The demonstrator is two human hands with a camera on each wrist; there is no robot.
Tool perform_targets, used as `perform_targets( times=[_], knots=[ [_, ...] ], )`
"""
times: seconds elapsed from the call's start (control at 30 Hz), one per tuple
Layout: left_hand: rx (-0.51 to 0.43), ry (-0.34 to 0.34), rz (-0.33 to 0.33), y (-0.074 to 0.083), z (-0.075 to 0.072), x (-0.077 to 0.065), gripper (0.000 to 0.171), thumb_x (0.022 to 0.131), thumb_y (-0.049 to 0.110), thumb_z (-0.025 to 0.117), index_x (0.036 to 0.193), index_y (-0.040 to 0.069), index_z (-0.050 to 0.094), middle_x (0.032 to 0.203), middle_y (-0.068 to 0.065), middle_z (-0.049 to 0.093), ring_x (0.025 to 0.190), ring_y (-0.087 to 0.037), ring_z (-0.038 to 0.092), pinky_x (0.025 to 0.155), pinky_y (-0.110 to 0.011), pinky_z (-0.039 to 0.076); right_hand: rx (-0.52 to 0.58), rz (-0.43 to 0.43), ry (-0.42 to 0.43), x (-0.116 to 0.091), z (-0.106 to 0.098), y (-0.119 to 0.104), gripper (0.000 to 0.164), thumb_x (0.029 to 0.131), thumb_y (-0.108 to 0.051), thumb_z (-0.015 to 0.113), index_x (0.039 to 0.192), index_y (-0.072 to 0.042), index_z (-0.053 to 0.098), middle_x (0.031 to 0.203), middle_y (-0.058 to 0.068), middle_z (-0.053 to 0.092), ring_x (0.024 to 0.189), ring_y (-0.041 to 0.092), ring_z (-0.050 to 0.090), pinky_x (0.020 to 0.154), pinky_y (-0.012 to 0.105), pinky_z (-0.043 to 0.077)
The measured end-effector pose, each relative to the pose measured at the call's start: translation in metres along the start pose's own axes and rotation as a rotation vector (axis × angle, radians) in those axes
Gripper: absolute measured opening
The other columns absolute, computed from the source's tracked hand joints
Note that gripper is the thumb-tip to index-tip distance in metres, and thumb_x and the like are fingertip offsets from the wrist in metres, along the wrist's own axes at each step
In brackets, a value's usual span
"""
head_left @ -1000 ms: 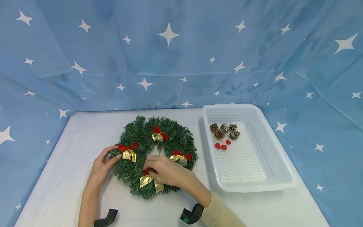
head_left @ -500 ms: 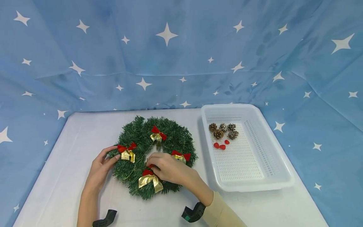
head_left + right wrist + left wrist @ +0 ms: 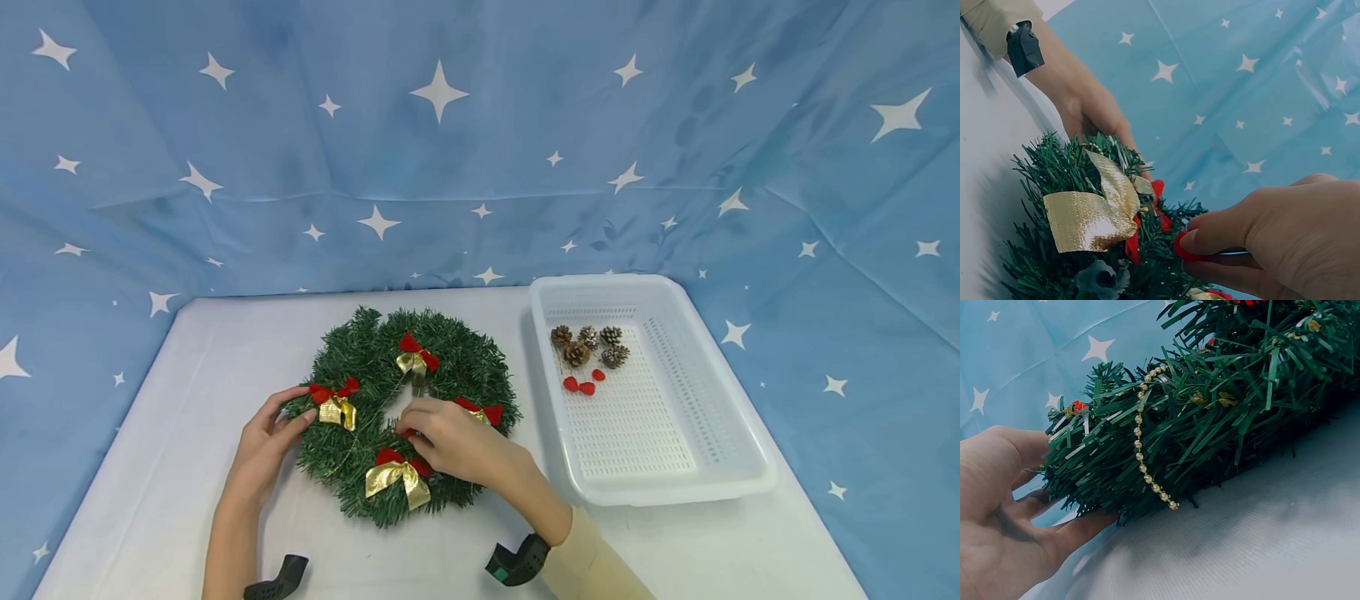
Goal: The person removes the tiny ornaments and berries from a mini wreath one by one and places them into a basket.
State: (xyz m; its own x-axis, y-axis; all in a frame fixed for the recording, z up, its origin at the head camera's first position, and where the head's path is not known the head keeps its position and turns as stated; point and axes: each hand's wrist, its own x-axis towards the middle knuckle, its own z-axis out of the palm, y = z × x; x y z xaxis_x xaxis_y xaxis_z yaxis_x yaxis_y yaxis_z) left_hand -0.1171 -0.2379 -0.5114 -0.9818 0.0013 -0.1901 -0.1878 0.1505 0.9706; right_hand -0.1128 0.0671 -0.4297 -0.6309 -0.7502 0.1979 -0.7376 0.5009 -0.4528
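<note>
A green tinsel wreath (image 3: 472, 350) lies on the white table, with several red-and-gold bows on it, among them a near bow (image 3: 398, 481) and a left bow (image 3: 335, 406). My left hand (image 3: 262, 450) holds the wreath's left edge, thumb above and fingers round its side. In the left wrist view a gold bead string (image 3: 1139, 444) hangs over that edge. My right hand (image 3: 457, 440) is over the wreath's inner edge, just beyond the near bow. Between its thumb and fingers it pinches a small rounded red piece (image 3: 1184, 247), mostly covered by the fingertips.
To the right stands a white plastic basket (image 3: 637, 433). Several pine cones (image 3: 576, 353) and a few small red pieces (image 3: 587, 388) lie in its left part. A blue star-patterned cloth (image 3: 480, 150) hangs behind and beside the table.
My right hand has shifted slightly right and away from me, off the near bow, whose red part now shows. My left hand keeps its hold on the wreath.
</note>
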Motion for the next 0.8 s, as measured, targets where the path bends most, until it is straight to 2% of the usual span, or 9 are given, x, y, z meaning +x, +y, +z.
perform_targets(
  times=[0.2,0.37,0.47,0.6,0.8],
  knots=[
    [0.009,0.007,0.008,-0.001,0.000,0.000,0.052,0.103,0.029,0.067,0.150,0.016,0.049,0.160,-0.007,0.033,0.111,0.005,0.059,0.083,-0.017,0.051,-0.016,0.009,0.011,-0.004,-0.004,0.000,0.014,0.098,-0.002,0.068,0.110,-0.003,0.074,0.114,0.006,0.071,0.102,0.016,0.070,0.085,0.013,0.053],
    [-0.017,0.014,0.013,-0.003,0.000,0.001,0.052,0.101,0.026,0.069,0.149,0.015,0.051,0.141,0.005,0.048,0.096,0.000,0.060,0.078,-0.019,0.051,-0.027,0.013,0.023,-0.008,-0.009,-0.002,0.013,0.097,-0.002,0.069,0.109,-0.003,0.075,0.112,0.005,0.071,0.098,0.015,0.071,0.082,0.013,0.053],
    [-0.030,0.014,0.017,-0.003,0.000,0.001,0.051,0.101,0.025,0.069,0.148,0.015,0.052,0.135,0.010,0.050,0.093,-0.001,0.060,0.077,-0.019,0.051,-0.031,0.014,0.029,-0.010,-0.012,-0.003,0.013,0.097,-0.001,0.069,0.109,-0.003,0.075,0.111,0.005,0.071,0.096,0.014,0.070,0.081,0.013,0.054],
    [-0.020,0.008,0.021,-0.004,0.000,0.001,0.051,0.101,0.026,0.069,0.148,0.015,0.051,0.138,0.011,0.048,0.097,-0.001,0.061,0.078,-0.019,0.051,-0.039,0.031,0.034,-0.012,-0.015,-0.004,0.014,0.097,-0.001,0.068,0.110,-0.003,0.075,0.112,0.005,0.071,0.098,0.015,0.070,0.083,0.013,0.054],
    [-0.007,0.005,0.018,-0.004,0.000,0.001,0.052,0.102,0.027,0.068,0.149,0.016,0.050,0.146,0.004,0.043,0.101,-0.001,0.061,0.079,-0.019,0.051,-0.060,0.034,0.081,-0.019,-0.019,-0.002,0.014,0.095,0.001,0.071,0.108,-0.002,0.075,0.112,0.007,0.072,0.100,0.017,0.072,0.085,0.014,0.055]
  ],
)
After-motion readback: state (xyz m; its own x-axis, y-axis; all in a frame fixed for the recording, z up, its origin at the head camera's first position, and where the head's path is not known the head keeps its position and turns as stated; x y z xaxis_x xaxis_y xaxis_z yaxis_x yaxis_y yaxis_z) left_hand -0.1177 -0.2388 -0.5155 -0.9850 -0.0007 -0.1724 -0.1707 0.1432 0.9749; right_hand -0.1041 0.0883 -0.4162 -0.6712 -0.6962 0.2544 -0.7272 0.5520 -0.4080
